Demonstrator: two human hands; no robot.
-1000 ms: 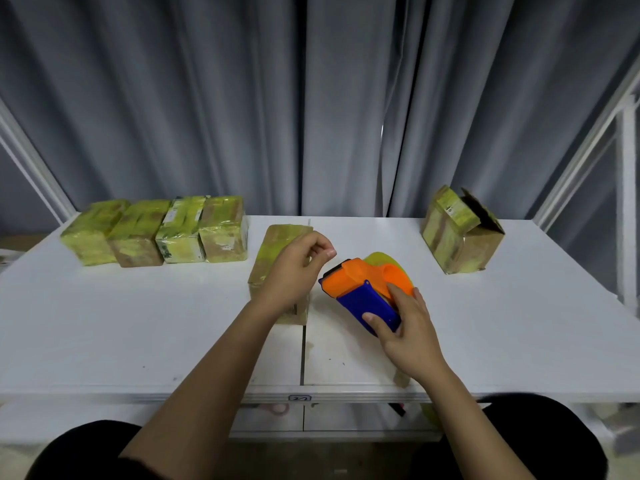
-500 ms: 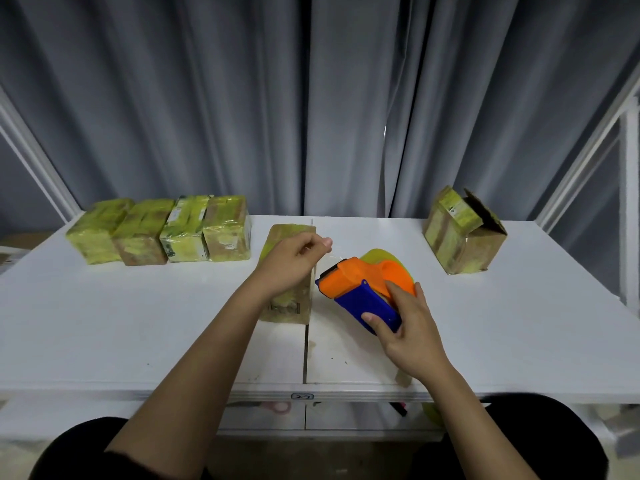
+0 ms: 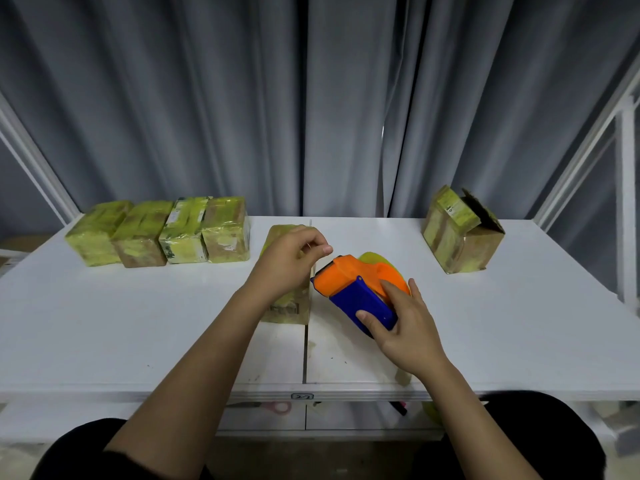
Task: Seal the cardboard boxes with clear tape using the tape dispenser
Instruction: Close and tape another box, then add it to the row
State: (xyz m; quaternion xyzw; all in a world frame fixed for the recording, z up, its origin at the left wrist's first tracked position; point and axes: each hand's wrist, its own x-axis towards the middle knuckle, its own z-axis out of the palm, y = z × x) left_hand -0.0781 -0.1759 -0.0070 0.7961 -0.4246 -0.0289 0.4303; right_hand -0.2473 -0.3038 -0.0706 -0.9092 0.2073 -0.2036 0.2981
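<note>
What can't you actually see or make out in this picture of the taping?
- Clear tape strip: too thin to see, head view; the left hand pinches something near the tape dispenser.
- Middle box: mostly hidden by the left hand.
- Box label print: too small.
- Dispenser's lower end: covered by the right hand.

White table with four wrapped boxes in a row, a middle box, an open-flapped box.
</note>
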